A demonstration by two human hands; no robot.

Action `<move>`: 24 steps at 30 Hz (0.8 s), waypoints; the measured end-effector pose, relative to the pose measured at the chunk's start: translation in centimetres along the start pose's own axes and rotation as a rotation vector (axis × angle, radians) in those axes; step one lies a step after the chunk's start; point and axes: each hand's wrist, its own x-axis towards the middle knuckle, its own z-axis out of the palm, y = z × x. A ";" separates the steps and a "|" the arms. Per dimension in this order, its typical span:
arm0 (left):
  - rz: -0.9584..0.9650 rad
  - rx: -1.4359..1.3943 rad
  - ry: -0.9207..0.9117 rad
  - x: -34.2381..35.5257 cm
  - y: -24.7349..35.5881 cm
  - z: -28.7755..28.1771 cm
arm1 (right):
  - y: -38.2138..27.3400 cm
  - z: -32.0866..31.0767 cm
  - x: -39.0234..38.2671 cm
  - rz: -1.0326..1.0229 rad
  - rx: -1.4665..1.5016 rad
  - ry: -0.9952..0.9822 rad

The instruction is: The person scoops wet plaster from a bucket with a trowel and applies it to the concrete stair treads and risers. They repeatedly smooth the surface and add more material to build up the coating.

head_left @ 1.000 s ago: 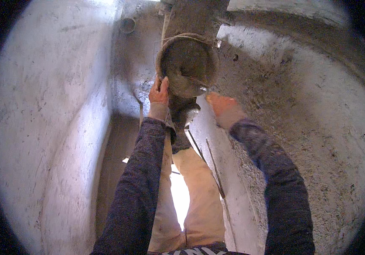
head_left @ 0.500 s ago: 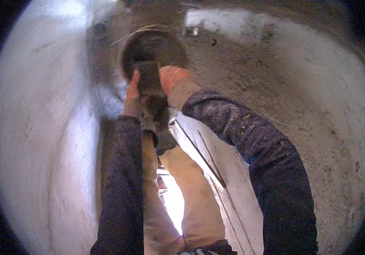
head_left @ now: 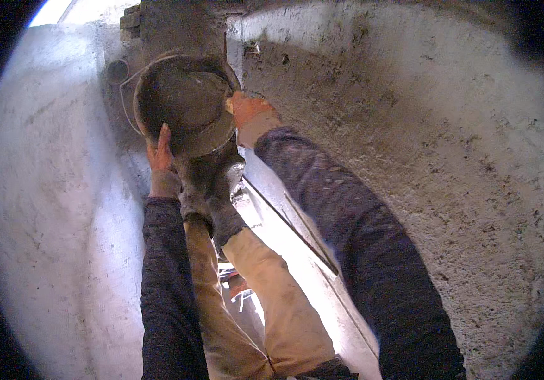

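A round, dark, dirt-coated bucket [head_left: 186, 101] with a thin wire handle faces me with its open mouth, in front of my lower legs. My left hand [head_left: 161, 155], in an orange-coated work glove, is at the near left rim with its fingers pointing up along it. At the right rim, my gloved right hand [head_left: 251, 114] closes on the edge. The inside looks dark grey-brown; whether that is a load or the bare bottom, I cannot tell. Below it are my dark boots [head_left: 218, 183] and tan trousers [head_left: 265, 285].
A pale, smudged wall [head_left: 50, 177] curves up on the left. To the right spreads a rough, stained grey surface [head_left: 398, 126]. A long thin dark strip [head_left: 291, 225] runs beside my right leg. Bricks [head_left: 131, 22] show at the upper left, near a small round dark spot [head_left: 117, 73].
My hands were close together around a dark blocky shape in front of the bucket; now they are wider apart at its rim. The bucket's mouth shows more fully, and the view has shifted.
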 end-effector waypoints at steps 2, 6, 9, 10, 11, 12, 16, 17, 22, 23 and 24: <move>-0.024 -0.203 0.059 0.1 1.0 -0.1 | -0.4 2.2 -0.9 0.016 0.073 0.008; -0.073 -0.445 0.134 0.6 3.3 0.8 | -0.5 3.7 -2.1 -0.077 0.154 -0.104; -0.072 -0.264 0.080 1.9 2.2 -0.2 | -1.7 3.2 -4.3 -0.119 0.254 -0.177; -0.034 -0.249 0.063 2.2 1.7 -0.5 | -2.4 3.2 -4.9 -0.125 0.284 -0.172; -0.031 -0.247 0.048 2.3 1.5 -0.8 | -2.5 0.8 -6.2 -0.146 0.348 -0.212; -0.024 -0.245 0.029 2.3 1.7 -1.1 | -1.3 2.4 -7.2 -0.230 0.432 -0.047; -0.057 -0.140 0.045 2.0 5.1 -0.7 | 2.9 3.9 -11.4 -0.166 0.364 0.231; -0.120 0.001 0.045 1.2 7.0 -0.8 | 3.8 3.3 -11.8 -0.111 0.408 0.269; -0.002 -0.013 0.076 0.1 7.6 -0.9 | 6.5 1.7 -7.7 0.051 -0.015 0.298; -0.002 -0.007 0.042 -0.4 9.0 0.0 | 6.9 1.9 -6.6 0.082 -0.006 0.259; 0.003 0.001 0.020 -0.8 10.2 0.5 | 6.4 2.6 -4.6 0.108 0.088 0.169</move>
